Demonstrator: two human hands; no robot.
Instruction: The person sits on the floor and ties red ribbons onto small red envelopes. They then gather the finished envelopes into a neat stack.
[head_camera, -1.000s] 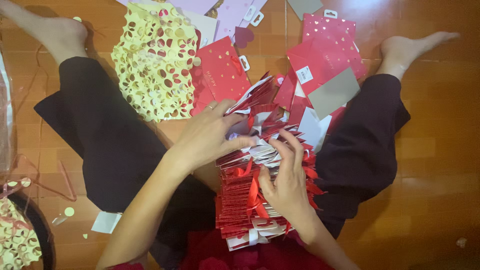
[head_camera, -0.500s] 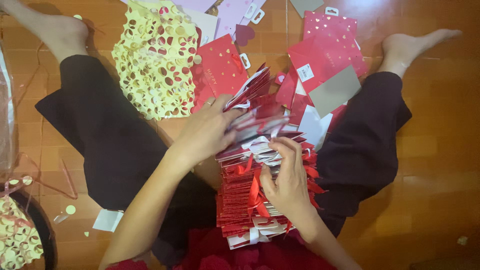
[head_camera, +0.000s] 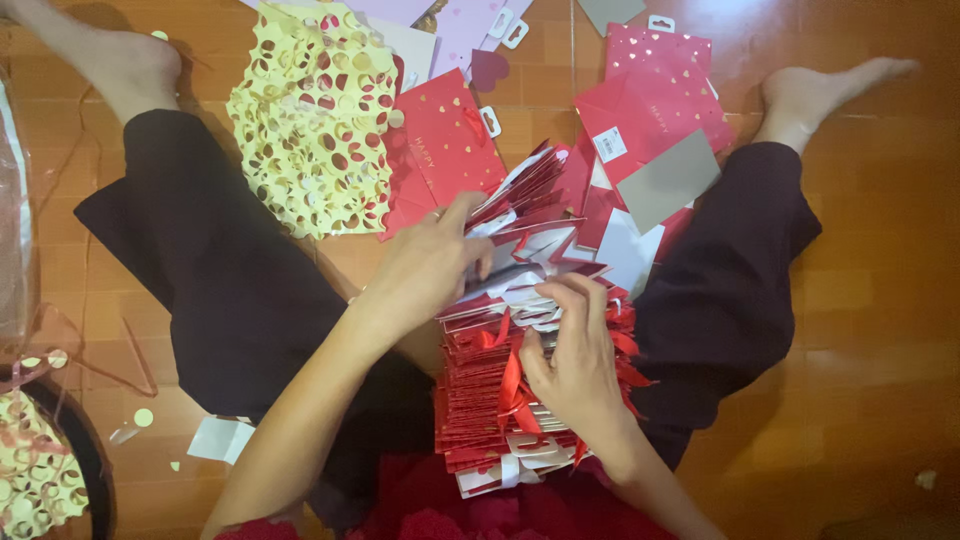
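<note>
red gift-bag stack (head_camera: 520, 390) under both hands (head_camera: 500, 310)

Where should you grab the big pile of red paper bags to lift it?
Probably by its two long sides, one hand each. The pile of red bags lies flat between the legs, and its loose ribbons and fanned-open top would slip from a top grip.

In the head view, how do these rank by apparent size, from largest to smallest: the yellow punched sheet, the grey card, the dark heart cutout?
1. Yellow punched sheet, clearly the largest.
2. Grey card, much smaller.
3. Dark heart cutout, the smallest.

All three lie on the floor at a similar distance from the camera, so the order looks reliable.
</note>
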